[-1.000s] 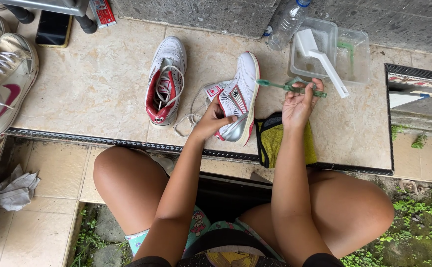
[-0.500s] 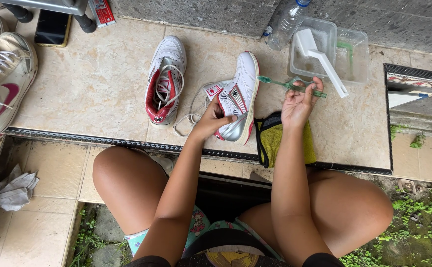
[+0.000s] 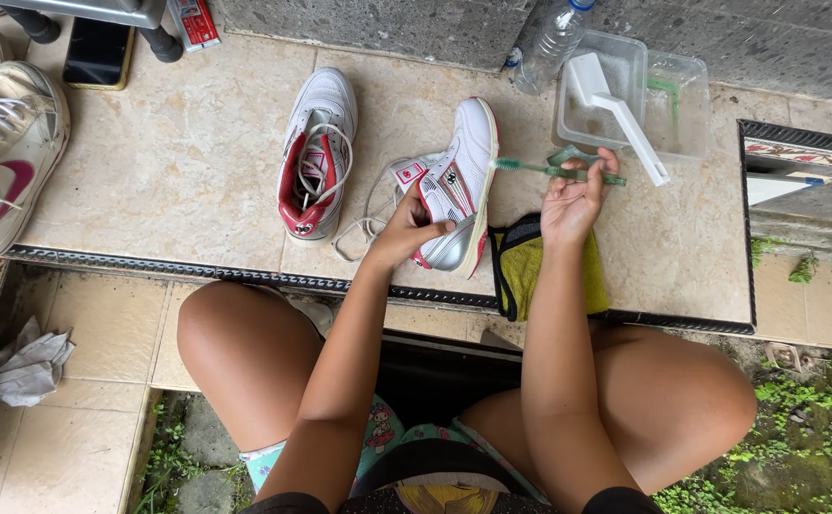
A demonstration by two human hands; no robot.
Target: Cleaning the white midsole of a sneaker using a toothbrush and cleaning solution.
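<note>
On the tiled ledge we've got our left hand gripping the white sneaker on its side, our right hand pinching a green toothbrush at its toe, so scrubbing looks barely underway, the other sneaker untouched.

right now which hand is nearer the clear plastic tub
Right. The right hand, holding a green toothbrush, is just below the clear plastic tub. The left hand grips the tilted shoe, farther left.
</note>
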